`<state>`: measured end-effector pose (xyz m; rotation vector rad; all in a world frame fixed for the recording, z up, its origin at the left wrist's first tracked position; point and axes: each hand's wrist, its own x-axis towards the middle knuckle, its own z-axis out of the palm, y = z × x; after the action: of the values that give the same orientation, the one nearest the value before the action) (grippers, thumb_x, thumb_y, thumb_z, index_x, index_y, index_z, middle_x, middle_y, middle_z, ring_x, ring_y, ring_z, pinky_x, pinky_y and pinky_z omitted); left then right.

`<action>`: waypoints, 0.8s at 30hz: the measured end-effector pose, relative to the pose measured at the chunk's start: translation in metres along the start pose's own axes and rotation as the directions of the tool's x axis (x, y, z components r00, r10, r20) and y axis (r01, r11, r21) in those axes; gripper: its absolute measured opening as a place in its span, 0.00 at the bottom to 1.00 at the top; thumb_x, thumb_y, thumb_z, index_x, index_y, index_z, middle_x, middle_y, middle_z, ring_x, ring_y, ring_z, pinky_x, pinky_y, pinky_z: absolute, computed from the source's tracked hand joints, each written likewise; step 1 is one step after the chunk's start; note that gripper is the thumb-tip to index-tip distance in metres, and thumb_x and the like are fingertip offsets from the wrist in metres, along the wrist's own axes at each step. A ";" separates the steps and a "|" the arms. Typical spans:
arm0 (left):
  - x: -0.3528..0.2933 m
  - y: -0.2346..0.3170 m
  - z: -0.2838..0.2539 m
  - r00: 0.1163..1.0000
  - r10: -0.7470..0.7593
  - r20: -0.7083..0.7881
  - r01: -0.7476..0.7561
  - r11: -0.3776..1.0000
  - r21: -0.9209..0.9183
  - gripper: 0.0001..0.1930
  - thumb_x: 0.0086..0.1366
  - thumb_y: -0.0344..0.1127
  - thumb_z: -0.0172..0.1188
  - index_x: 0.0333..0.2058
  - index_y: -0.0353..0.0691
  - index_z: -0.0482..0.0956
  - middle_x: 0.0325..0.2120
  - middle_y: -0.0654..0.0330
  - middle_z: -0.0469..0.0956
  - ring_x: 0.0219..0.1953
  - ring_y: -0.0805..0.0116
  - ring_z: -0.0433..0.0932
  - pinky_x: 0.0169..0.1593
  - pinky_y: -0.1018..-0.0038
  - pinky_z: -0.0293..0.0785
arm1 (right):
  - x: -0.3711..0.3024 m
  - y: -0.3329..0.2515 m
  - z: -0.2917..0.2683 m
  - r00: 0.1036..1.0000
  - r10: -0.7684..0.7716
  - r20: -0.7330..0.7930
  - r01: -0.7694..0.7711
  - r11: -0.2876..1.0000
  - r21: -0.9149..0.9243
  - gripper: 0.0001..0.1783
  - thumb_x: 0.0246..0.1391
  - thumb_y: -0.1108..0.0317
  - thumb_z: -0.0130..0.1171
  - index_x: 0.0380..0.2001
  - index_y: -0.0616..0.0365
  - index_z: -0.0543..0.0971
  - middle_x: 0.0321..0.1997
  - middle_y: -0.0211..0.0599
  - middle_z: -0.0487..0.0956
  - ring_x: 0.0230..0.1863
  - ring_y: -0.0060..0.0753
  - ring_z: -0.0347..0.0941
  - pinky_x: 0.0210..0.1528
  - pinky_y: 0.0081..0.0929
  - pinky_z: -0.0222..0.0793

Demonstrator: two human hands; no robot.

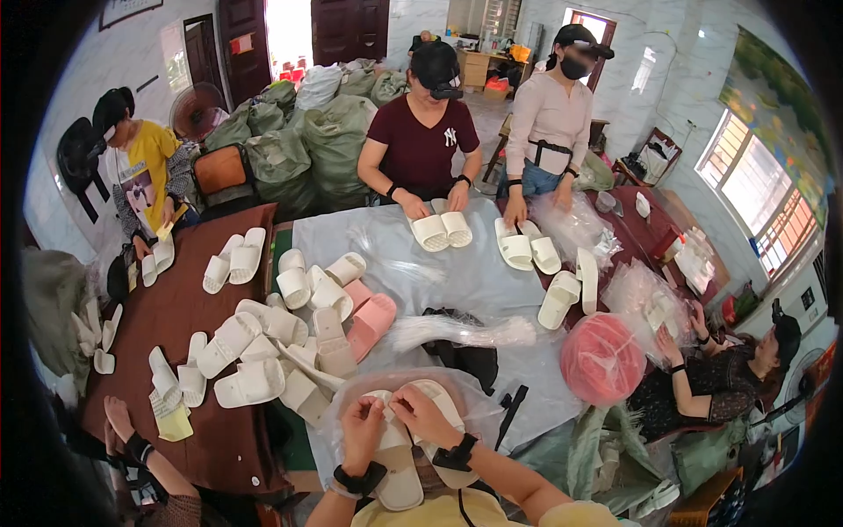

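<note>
My left hand [362, 432] and right hand [428, 416] are bent over a pair of cream-white open slippers with rounded ends, the left slipper [399, 481] and right slipper [446, 400], lying right before me. Both long axes run away from my body, the right one slanting; my hands cover too much to tell toe from heel. My fingertips are drawn together over them; I cannot tell what they pinch. A clear, crinkled plastic bag [486, 407] spreads around the pair. Just beyond, a black cloth-like item [468, 358] and a bundle of clear plastic strands [470, 331] block the way. Leftward lies a heap of cream slippers [285, 325] with a pink slipper [371, 325]; farther off, a co-worker handles another cream pair [443, 230].
</note>
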<state>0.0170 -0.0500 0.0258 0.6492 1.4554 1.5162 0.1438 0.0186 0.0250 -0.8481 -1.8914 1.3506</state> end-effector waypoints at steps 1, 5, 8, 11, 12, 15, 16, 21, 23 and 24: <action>0.000 -0.001 -0.001 1.000 0.000 -0.004 0.000 1.000 -0.009 0.07 0.60 0.33 0.56 0.31 0.35 0.73 0.24 0.67 0.72 0.25 0.81 0.68 0.31 0.83 0.65 | 0.000 0.000 0.000 1.000 0.001 0.008 -0.001 1.000 0.000 0.06 0.52 0.71 0.52 0.31 0.62 0.69 0.30 0.39 0.68 0.29 0.36 0.66 0.31 0.26 0.63; 0.004 -0.004 -0.001 0.998 0.027 0.059 -0.032 0.996 0.086 0.06 0.60 0.33 0.55 0.33 0.36 0.72 0.24 0.67 0.71 0.26 0.81 0.68 0.31 0.83 0.65 | 0.001 0.001 0.000 0.999 -0.036 -0.032 0.036 0.999 0.005 0.05 0.51 0.71 0.53 0.30 0.62 0.70 0.28 0.34 0.67 0.27 0.27 0.64 0.29 0.21 0.61; 0.003 -0.007 -0.001 0.999 0.019 0.045 -0.021 0.999 0.045 0.06 0.60 0.33 0.55 0.32 0.36 0.72 0.24 0.67 0.71 0.26 0.81 0.68 0.30 0.84 0.65 | 0.001 0.001 0.000 0.999 -0.044 -0.031 0.044 0.999 -0.009 0.05 0.51 0.71 0.53 0.31 0.62 0.70 0.28 0.34 0.67 0.27 0.27 0.64 0.29 0.21 0.61; 0.002 -0.007 -0.001 1.000 0.004 0.016 -0.004 0.999 -0.049 0.06 0.60 0.32 0.56 0.32 0.36 0.72 0.25 0.67 0.72 0.26 0.81 0.67 0.30 0.84 0.65 | 0.000 0.000 0.001 0.998 -0.050 -0.022 0.050 0.999 -0.007 0.05 0.51 0.72 0.53 0.30 0.61 0.70 0.28 0.34 0.68 0.27 0.26 0.64 0.29 0.21 0.61; 0.002 -0.007 -0.001 1.000 -0.010 0.009 0.011 0.997 -0.073 0.06 0.60 0.32 0.56 0.32 0.36 0.72 0.25 0.68 0.72 0.26 0.81 0.67 0.30 0.84 0.65 | 0.000 0.000 0.001 0.999 -0.049 -0.020 0.049 0.999 -0.012 0.05 0.51 0.72 0.53 0.30 0.61 0.70 0.28 0.34 0.68 0.27 0.26 0.64 0.29 0.21 0.61; 0.004 -0.007 -0.002 0.995 0.029 0.091 -0.032 0.999 0.026 0.07 0.60 0.33 0.57 0.33 0.36 0.71 0.26 0.67 0.72 0.26 0.81 0.68 0.31 0.84 0.66 | 0.001 0.001 0.000 1.000 -0.012 -0.016 0.012 0.999 -0.034 0.05 0.51 0.72 0.53 0.30 0.61 0.69 0.28 0.34 0.68 0.27 0.26 0.63 0.29 0.21 0.61; 0.005 -0.007 -0.002 0.995 0.018 0.096 -0.020 0.999 0.025 0.07 0.60 0.33 0.57 0.33 0.36 0.71 0.26 0.67 0.72 0.26 0.81 0.68 0.31 0.84 0.66 | 0.001 0.002 0.000 1.000 -0.020 -0.020 0.020 0.999 -0.027 0.05 0.51 0.72 0.53 0.30 0.61 0.69 0.28 0.34 0.68 0.27 0.26 0.63 0.29 0.21 0.61; 0.005 -0.010 -0.001 0.999 -0.033 0.019 0.033 0.999 -0.002 0.07 0.59 0.33 0.57 0.33 0.36 0.72 0.27 0.66 0.72 0.27 0.81 0.69 0.32 0.84 0.66 | 0.001 0.004 0.000 1.000 -0.012 -0.016 0.012 1.000 0.001 0.06 0.51 0.71 0.53 0.30 0.62 0.70 0.27 0.38 0.68 0.27 0.34 0.65 0.30 0.26 0.62; 0.004 -0.010 -0.002 1.000 0.004 0.025 -0.004 1.000 -0.029 0.06 0.59 0.33 0.57 0.32 0.37 0.72 0.26 0.68 0.72 0.27 0.82 0.68 0.31 0.85 0.65 | 0.002 0.003 0.001 0.999 -0.044 -0.022 0.045 0.999 0.017 0.06 0.51 0.71 0.53 0.30 0.62 0.70 0.27 0.38 0.68 0.27 0.34 0.65 0.30 0.26 0.62; 0.004 -0.010 -0.002 1.000 0.012 0.007 -0.012 0.999 -0.032 0.05 0.60 0.33 0.56 0.31 0.38 0.72 0.25 0.69 0.71 0.26 0.83 0.67 0.29 0.85 0.64 | 0.002 0.003 0.001 0.999 -0.048 -0.020 0.049 0.999 0.016 0.06 0.51 0.71 0.53 0.30 0.62 0.70 0.27 0.38 0.68 0.27 0.34 0.65 0.30 0.26 0.62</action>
<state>0.0162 -0.0488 0.0151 0.6446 1.4212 1.5421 0.1421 0.0201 0.0220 -0.7997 -1.8715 1.3219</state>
